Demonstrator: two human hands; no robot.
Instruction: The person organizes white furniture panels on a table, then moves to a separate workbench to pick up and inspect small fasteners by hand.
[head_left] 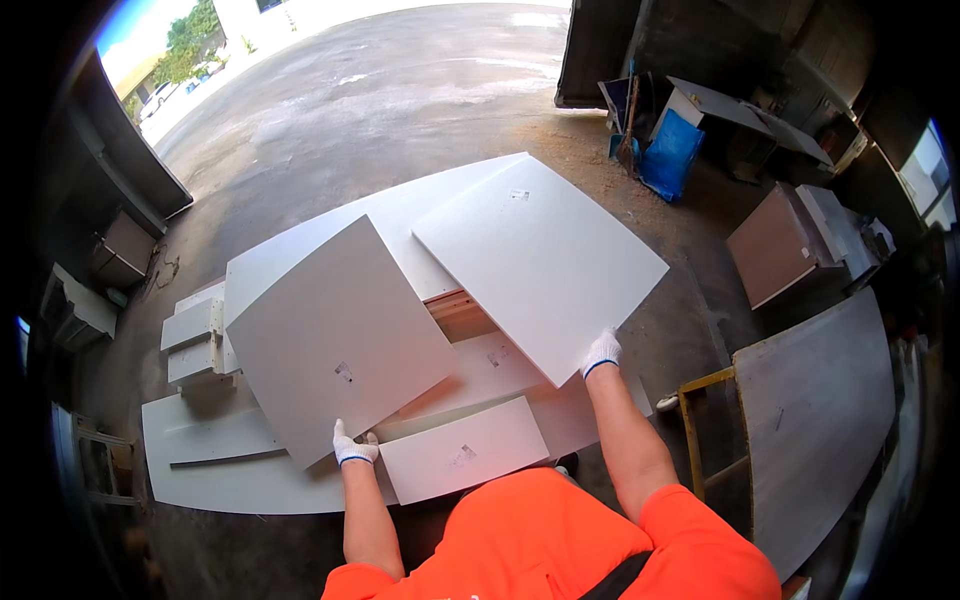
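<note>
White, two large panels. Shaded panel (335,320), between 8 and 9 o'clock: left hand (355,445) gripping its near edge, 7 o'clock. Brighter panel (545,265), 2 o'clock: right hand (602,352) clasping its edge, 4 o'clock, fingers partly hidden. Short panel (465,450), 6 o'clock. Blue sheet-like piece (672,155), 2 o'clock, farther off.

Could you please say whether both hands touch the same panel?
No, the left hand touches one large panel, the right hand another panel.
</note>
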